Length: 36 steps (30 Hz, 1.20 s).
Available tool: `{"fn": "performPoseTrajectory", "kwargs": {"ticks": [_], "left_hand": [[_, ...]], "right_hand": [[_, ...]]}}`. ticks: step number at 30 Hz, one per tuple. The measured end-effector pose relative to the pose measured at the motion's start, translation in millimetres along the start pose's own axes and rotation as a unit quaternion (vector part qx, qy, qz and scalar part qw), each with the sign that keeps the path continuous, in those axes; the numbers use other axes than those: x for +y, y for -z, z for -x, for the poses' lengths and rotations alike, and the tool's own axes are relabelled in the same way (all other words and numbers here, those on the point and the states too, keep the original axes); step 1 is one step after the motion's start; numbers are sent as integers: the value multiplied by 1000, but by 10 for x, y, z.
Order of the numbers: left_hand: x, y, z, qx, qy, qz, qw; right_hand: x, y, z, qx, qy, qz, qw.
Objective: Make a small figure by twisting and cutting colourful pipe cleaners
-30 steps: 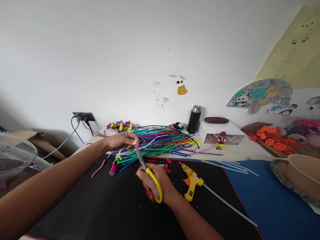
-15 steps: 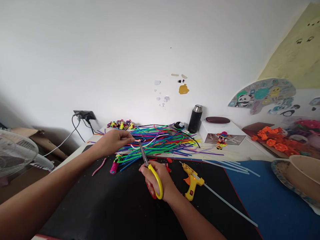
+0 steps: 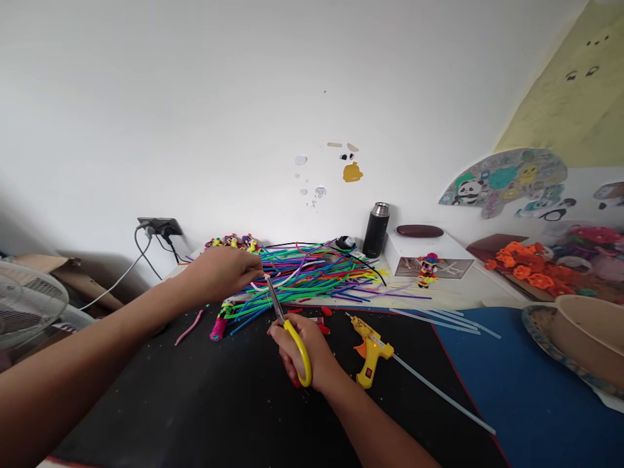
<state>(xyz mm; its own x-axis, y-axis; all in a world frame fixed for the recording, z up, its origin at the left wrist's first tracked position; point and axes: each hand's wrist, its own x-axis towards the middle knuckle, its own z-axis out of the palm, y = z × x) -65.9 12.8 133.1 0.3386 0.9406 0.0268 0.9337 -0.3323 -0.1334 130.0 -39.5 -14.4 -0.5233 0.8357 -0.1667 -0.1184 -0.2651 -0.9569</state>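
Observation:
My left hand [image 3: 231, 270] is closed in a pinch on a short pale pink piece of pipe cleaner [image 3: 266, 277], mostly hidden by the fingers. Scissors [image 3: 298, 344] with yellow and red handles are gripped in my right hand [image 3: 312, 351]. Their blades point up and away, and the tips meet the pale pink piece at my left fingertips. Behind both hands spreads a pile of coloured pipe cleaners [image 3: 336, 276]. A small figure with a magenta base [image 3: 218, 328] lies below my left hand, and a pink pipe cleaner [image 3: 189, 327] rests on the black mat [image 3: 195, 403].
A yellow glue gun [image 3: 371, 354] with a long glue stick lies right of my right hand. More glue sticks [image 3: 439, 318] lie behind it. A black flask [image 3: 376, 231], a white box [image 3: 429, 250] and a small figure [image 3: 429, 270] stand farther back. A bowl [image 3: 589, 325] is at right.
The view has shifted slightly, moving the scene a little left. My left hand has turned and come closer to the scissor tips, so less of the pale pink piece shows.

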Motion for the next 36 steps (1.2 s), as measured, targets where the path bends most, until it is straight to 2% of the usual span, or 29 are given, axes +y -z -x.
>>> {"fn": "performPoseTrajectory", "kwargs": {"ticks": [4, 10, 14, 17, 20, 23, 25, 31, 34, 36], "left_hand": [[-130, -86, 52, -1, 9, 21, 1000], [-345, -289, 21, 17, 56, 182, 982], [-356, -486, -42, 5, 38, 259, 965], [-323, -562, -87, 3, 29, 299, 954], [-315, -529, -129, 43, 34, 310, 949], [-309, -403, -163, 85, 17, 300, 950], [-278, -295, -181, 92, -10, 278, 956], [-133, -86, -269, 53, -110, 203, 972], [-131, -94, -360, 12, -140, 191, 971], [-166, -140, -424, -14, -137, 200, 970]], "right_hand": [[65, 2, -35, -10, 5, -30, 999], [70, -3, -8, -39, 3, -28, 999], [56, 0, 28, -60, 27, -41, 997], [51, 10, 33, -67, 36, -42, 996], [37, 18, 35, -61, 32, -32, 997], [12, 17, 45, -65, 26, -17, 997], [-5, 12, 56, -69, 21, -12, 997], [-19, -1, 76, -78, 16, -19, 997], [-18, -6, 79, -81, 10, -12, 997], [-27, -10, 83, -79, 15, -18, 997]]}}
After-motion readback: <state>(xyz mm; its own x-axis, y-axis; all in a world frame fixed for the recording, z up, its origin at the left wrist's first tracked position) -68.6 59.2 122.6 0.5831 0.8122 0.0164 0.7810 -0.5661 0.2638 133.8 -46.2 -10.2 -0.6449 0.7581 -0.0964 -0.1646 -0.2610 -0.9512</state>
